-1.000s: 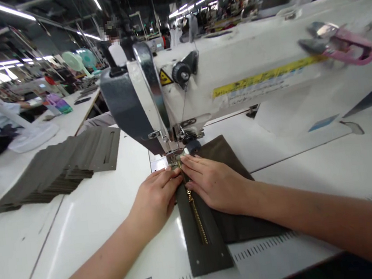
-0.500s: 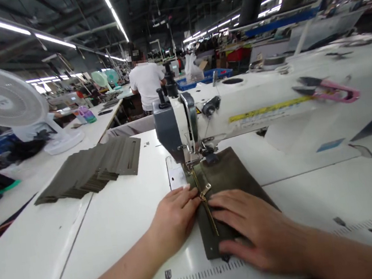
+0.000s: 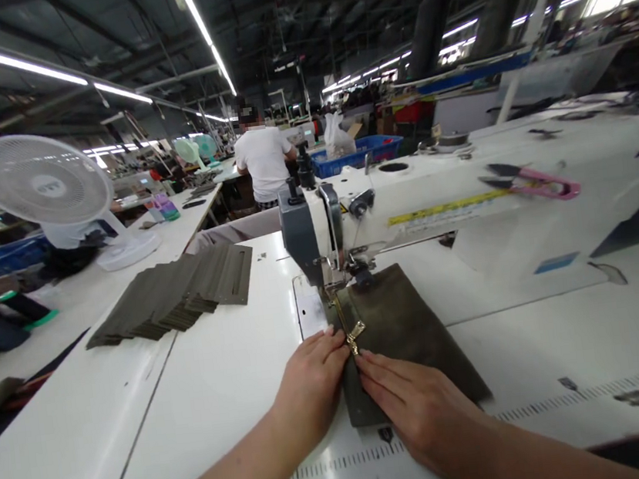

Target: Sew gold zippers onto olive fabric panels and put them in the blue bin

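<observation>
A dark olive panel [image 3: 407, 337] lies flat under the needle of a white sewing machine [image 3: 322, 262]. Along its left part runs a brass zipper [image 3: 341, 316], with a gold zipper pull [image 3: 357, 331] tilted up and to the right. My left hand [image 3: 316, 376] presses at the panel's left edge, its fingers closed together beside the zipper. On the other side, my right hand [image 3: 427, 405] rests on the panel with fingers pressed together, tips at the zipper just below the pull. Both hands cover the zipper's lower end. My thumbs are mostly hidden.
A fanned stack of olive pieces [image 3: 180, 291] lies left on the white table [image 3: 242, 365]. Pink-handled snips [image 3: 545, 182] rest against the machine arm. Beyond stand a white fan [image 3: 44, 180], thread cones [image 3: 19, 307], a blue crate [image 3: 372, 151] and a person in a white shirt [image 3: 264, 161].
My right hand's spread fingers have drawn together and moved in beside the zipper, now covering its lower length. The left hand stays at the panel's edge. The view has shifted slightly.
</observation>
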